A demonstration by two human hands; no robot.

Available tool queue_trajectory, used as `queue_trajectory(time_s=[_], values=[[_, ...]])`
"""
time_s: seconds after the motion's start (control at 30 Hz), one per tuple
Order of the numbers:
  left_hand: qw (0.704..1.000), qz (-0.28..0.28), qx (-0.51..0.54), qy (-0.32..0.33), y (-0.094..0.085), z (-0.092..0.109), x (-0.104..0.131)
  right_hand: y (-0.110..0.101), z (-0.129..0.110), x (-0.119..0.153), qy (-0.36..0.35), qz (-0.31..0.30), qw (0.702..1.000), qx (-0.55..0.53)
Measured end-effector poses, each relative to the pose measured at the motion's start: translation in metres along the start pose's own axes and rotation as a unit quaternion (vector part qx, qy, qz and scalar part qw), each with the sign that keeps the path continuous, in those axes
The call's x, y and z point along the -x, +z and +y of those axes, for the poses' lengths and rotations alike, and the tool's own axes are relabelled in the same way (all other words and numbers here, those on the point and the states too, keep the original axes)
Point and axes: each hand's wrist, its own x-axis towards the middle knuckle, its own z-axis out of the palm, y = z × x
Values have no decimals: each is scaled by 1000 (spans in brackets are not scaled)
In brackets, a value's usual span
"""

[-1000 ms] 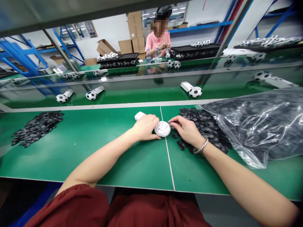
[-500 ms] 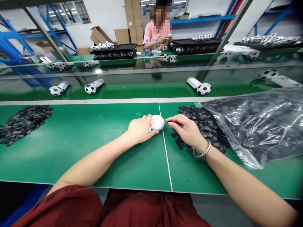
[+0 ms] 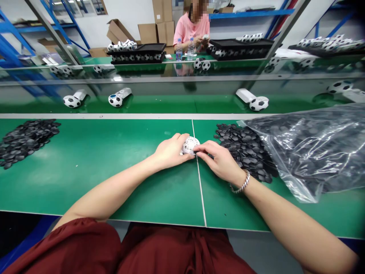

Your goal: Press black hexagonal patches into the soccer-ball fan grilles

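In the head view, we have our left hand [image 3: 172, 152] curled around a round white openwork shell [image 3: 191, 145], thumb and fingers gripping its left side over the green table [image 3: 137, 198], beside the seam. Our right hand [image 3: 219, 160] is nearly closed, with thumb and fingertips brought together at the shell's lower right edge; something small and dark shows at the tips, too small for us to make out fully. A pile of loose black pieces [image 3: 248, 148] lies just beyond the right hand, partly against a clear plastic bag [image 3: 319, 148] of dark pieces. Another black heap [image 3: 27, 139] lies far to our left. Past the pale strip, white pieces with football-patterned ends [image 3: 259, 103] rest on the green surface behind.
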Motion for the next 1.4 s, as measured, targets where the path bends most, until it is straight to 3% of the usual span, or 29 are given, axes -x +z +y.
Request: queue_trajectory(time_s=[0.3, 0.77, 0.9, 1.07, 1.3, 1.4], values=[[1000, -3, 16, -1, 0, -1, -1, 3, -1, 0, 55, -11, 998, -26], [999, 0, 41, -2, -1, 0, 0, 10, 7, -1, 72, 57, 996, -21], [999, 3, 43, -6, -1, 1, -2, 14, 12, -1, 124, 24, 986, -111], [999, 14, 48, 2, 0, 1, -2, 18, 15, 0, 130, 14, 974, -184], [999, 13, 36, 19, 0, 1, -1, 12, 14, -4, 123, 2, 981, -150], [999, 4, 27, 22, -2, -1, -2, -1, 21, -8, 138, 3, 990, -41]])
